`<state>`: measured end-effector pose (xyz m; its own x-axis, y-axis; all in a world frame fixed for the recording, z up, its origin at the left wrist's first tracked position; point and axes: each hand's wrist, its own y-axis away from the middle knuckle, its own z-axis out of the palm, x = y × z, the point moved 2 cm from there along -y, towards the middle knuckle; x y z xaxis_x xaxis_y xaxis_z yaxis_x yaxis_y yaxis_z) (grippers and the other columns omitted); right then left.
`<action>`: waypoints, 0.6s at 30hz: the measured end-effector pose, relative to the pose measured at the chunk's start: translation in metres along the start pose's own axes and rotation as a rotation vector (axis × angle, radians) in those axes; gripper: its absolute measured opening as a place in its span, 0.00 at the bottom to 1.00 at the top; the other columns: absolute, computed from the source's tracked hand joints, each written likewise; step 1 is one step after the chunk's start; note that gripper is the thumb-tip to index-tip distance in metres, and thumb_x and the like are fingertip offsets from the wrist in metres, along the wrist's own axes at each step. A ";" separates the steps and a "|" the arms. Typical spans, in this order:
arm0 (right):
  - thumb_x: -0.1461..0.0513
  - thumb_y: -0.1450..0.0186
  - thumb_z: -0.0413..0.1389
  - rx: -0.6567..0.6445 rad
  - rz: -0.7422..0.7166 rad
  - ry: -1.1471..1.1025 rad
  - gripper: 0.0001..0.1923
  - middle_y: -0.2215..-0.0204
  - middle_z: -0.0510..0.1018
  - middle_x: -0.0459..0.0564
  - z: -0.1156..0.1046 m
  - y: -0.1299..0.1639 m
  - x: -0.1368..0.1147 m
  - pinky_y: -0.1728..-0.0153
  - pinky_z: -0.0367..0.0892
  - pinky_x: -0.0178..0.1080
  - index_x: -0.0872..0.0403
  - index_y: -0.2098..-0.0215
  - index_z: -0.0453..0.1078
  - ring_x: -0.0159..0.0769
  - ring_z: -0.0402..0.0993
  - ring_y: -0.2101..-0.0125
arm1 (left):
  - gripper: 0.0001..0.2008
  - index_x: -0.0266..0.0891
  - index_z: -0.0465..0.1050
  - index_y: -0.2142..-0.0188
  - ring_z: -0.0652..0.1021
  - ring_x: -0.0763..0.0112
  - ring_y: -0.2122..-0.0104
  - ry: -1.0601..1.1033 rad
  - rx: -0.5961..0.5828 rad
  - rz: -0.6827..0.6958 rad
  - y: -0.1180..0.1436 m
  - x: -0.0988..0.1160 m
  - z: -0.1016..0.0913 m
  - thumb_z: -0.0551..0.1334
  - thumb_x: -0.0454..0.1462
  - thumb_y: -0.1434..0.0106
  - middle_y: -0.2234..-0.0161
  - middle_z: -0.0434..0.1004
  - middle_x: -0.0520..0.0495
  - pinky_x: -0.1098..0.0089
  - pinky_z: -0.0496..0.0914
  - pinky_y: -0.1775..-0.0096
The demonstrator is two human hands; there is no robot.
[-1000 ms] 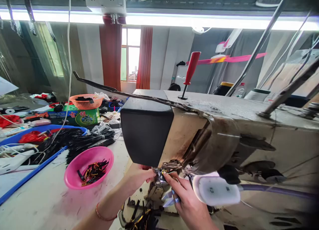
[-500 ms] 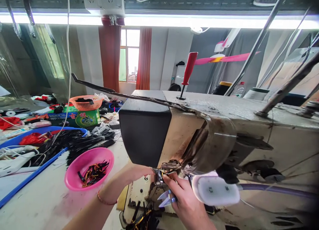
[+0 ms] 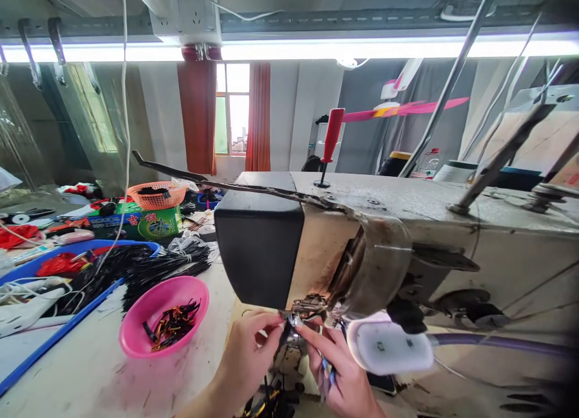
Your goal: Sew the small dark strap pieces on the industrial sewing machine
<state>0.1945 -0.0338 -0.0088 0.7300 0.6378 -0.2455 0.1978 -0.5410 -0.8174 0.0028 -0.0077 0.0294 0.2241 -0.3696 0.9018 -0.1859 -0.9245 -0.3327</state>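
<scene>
My left hand (image 3: 246, 351) is at the left of the needle area of a sewing machine (image 3: 257, 249), thumb and forefinger pinching a narrow black strip (image 3: 284, 335). The strip hangs down beside the metal presser foot (image 3: 295, 319). On the other side, my right hand (image 3: 341, 367) has its forefinger stretched to the foot, close to the strip. Small thread snips (image 3: 326, 373), with a bluish sheen, are tucked in the curled fingers of that hand. Their blades are partly hidden. Black and yellow strips (image 3: 271, 400) lie below the hands.
A pink bowl (image 3: 129, 336) with short black and gold pieces stands left on the table. Behind it lie a black bundle (image 3: 181, 258) and a blue tray (image 3: 58, 345). A white lamp (image 3: 391, 345) sits right of my hands. A red screwdriver (image 3: 333, 134) stands on the machine.
My left hand has come back from behind the foot and now shows the black strip in its pinch. The snips in my right hand have turned from pointing left to pointing downward.
</scene>
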 end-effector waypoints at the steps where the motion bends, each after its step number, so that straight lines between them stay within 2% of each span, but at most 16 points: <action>1: 0.67 0.32 0.52 0.019 -0.010 -0.012 0.16 0.61 0.83 0.54 0.001 0.000 -0.002 0.62 0.80 0.36 0.53 0.50 0.76 0.39 0.83 0.61 | 0.12 0.40 0.84 0.67 0.81 0.65 0.68 -0.050 0.030 0.097 0.002 0.000 0.002 0.60 0.36 0.37 0.68 0.83 0.42 0.75 0.73 0.71; 3: 0.66 0.32 0.52 0.033 -0.032 -0.047 0.15 0.61 0.84 0.54 0.004 -0.002 -0.004 0.61 0.80 0.37 0.54 0.50 0.76 0.40 0.83 0.61 | 0.14 0.41 0.84 0.66 0.81 0.66 0.69 -0.128 0.071 0.249 0.006 0.001 0.005 0.58 0.33 0.35 0.70 0.81 0.43 0.74 0.74 0.69; 6: 0.65 0.32 0.53 0.032 -0.032 -0.054 0.14 0.61 0.84 0.54 0.005 -0.003 -0.003 0.62 0.80 0.38 0.53 0.51 0.77 0.41 0.83 0.61 | 0.15 0.39 0.83 0.63 0.81 0.66 0.69 -0.207 0.130 0.366 0.011 0.002 0.009 0.56 0.30 0.34 0.70 0.81 0.43 0.71 0.75 0.66; 13: 0.66 0.32 0.50 -0.036 -0.121 0.047 0.16 0.60 0.84 0.56 0.000 -0.007 -0.001 0.61 0.80 0.39 0.56 0.50 0.77 0.41 0.84 0.63 | 0.15 0.37 0.81 0.60 0.81 0.67 0.67 -0.269 0.191 0.494 0.016 0.000 0.012 0.55 0.27 0.34 0.67 0.80 0.43 0.73 0.77 0.65; 18: 0.67 0.31 0.48 -0.078 -0.158 0.030 0.18 0.65 0.84 0.55 -0.003 -0.014 -0.006 0.65 0.79 0.34 0.56 0.50 0.76 0.38 0.84 0.67 | 0.15 0.37 0.80 0.59 0.81 0.68 0.68 -0.288 0.202 0.519 0.017 -0.001 0.013 0.55 0.26 0.34 0.67 0.79 0.43 0.73 0.77 0.65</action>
<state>0.1893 -0.0315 0.0053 0.7045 0.7025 -0.1004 0.3609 -0.4765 -0.8017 0.0119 -0.0242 0.0192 0.4075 -0.7591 0.5077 -0.1613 -0.6071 -0.7781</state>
